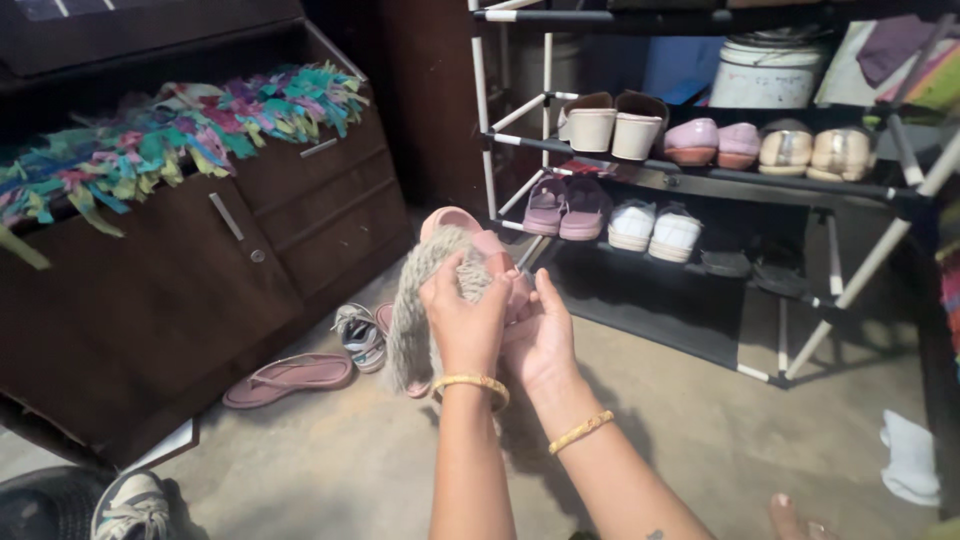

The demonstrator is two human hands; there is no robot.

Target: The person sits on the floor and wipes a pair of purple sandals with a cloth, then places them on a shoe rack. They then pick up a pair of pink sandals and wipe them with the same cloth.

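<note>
My left hand (466, 322) grips a grey woolly cloth (415, 300) and presses it against a pink sandal (462, 226). My right hand (542, 335) holds the sandal from the right side, fingers wrapped round its edge. Both hands are raised in front of me, above the floor and just left of the shoe rack (700, 185). The cloth hangs down from my left hand and hides most of the sandal. Each wrist wears a gold bangle.
The white-framed rack holds several pairs of shoes on dark shelves. On the floor lie a pink flat sandal (290, 378) and a small sneaker (360, 335). A dark wooden cabinet (200, 270) with a colourful fringed cloth stands left. Another sneaker (130, 508) sits bottom left.
</note>
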